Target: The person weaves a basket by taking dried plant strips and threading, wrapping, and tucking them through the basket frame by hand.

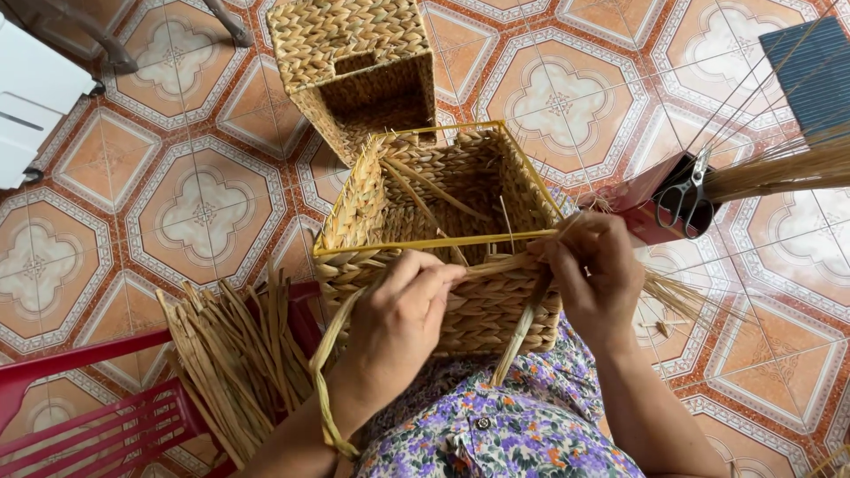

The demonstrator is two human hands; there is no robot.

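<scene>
- Half-woven basket (443,239) resting on lap, rim facing up, yellow wire frame (434,242) exposed.
- Left hand (398,323) pinching straw strand (496,265) against near wall.
- Right hand (593,274) gripping same strand at corner.
- Best kept taut, tucked tight under wire.

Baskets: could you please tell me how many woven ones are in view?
2. One basket on the lap, both hands at its rim; a second basket lies on the floor tiles behind it. None seem hidden.

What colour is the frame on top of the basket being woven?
Yellow. The thin frame rims the straw-coloured basket, clearest in the head view.
</scene>
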